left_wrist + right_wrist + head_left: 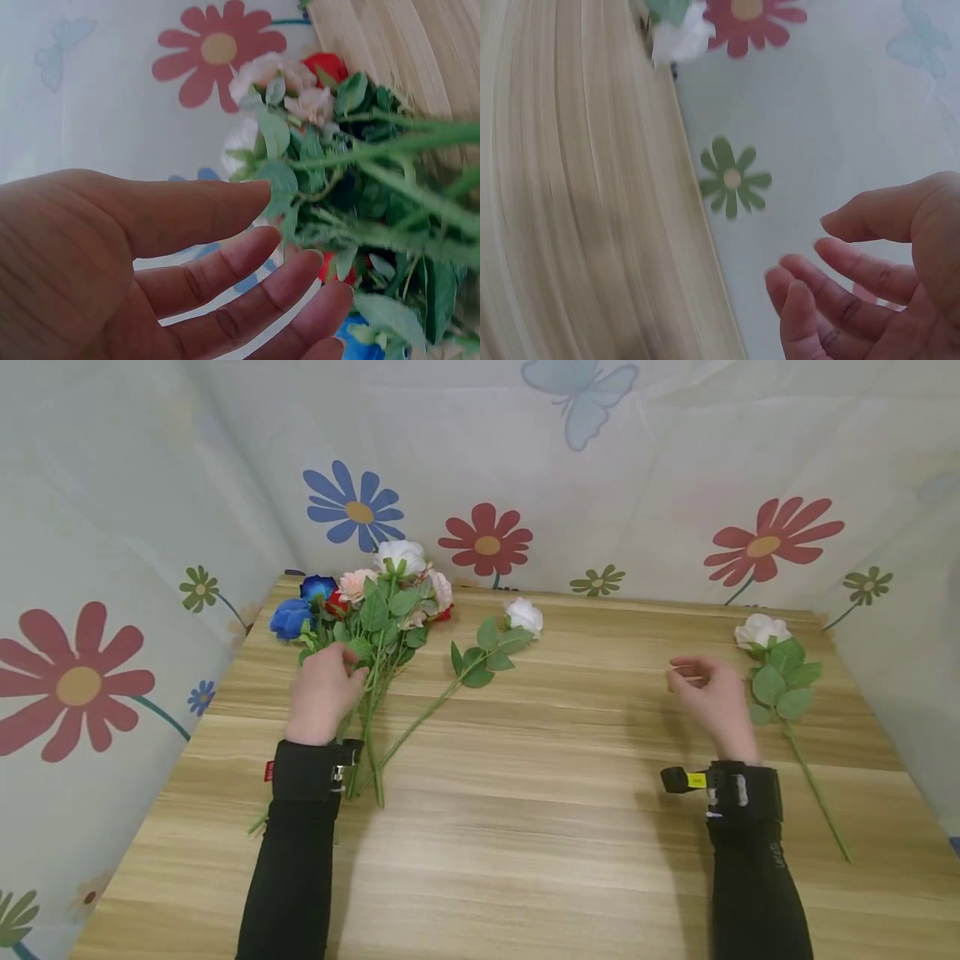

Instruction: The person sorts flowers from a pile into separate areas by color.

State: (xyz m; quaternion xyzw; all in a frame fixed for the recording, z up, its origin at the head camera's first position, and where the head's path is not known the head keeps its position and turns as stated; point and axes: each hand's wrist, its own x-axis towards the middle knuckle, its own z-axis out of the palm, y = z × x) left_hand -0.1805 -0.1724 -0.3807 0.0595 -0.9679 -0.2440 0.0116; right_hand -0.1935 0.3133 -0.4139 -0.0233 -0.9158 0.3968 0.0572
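My left hand (324, 689) is over the stems and leaves of a bunch of artificial flowers (382, 610) at the back left of the table. In the left wrist view its fingers (232, 319) are relaxed and spread, with green stems (405, 150) beyond the fingertips. The bunch has blue, red, pink and white blooms. My right hand (708, 697) hovers above the table with loosely bent fingers (847, 300) and nothing between them. Just right of it lies a single white rose (762, 631) with leaves and a long stem.
Another white rose (523, 617) lies beside the bunch, its stem running under the bunch's stems. The wooden table (540, 827) meets a floral curtain (637, 527) along its back edge. A stem end (257, 824) sticks out left of the left sleeve.
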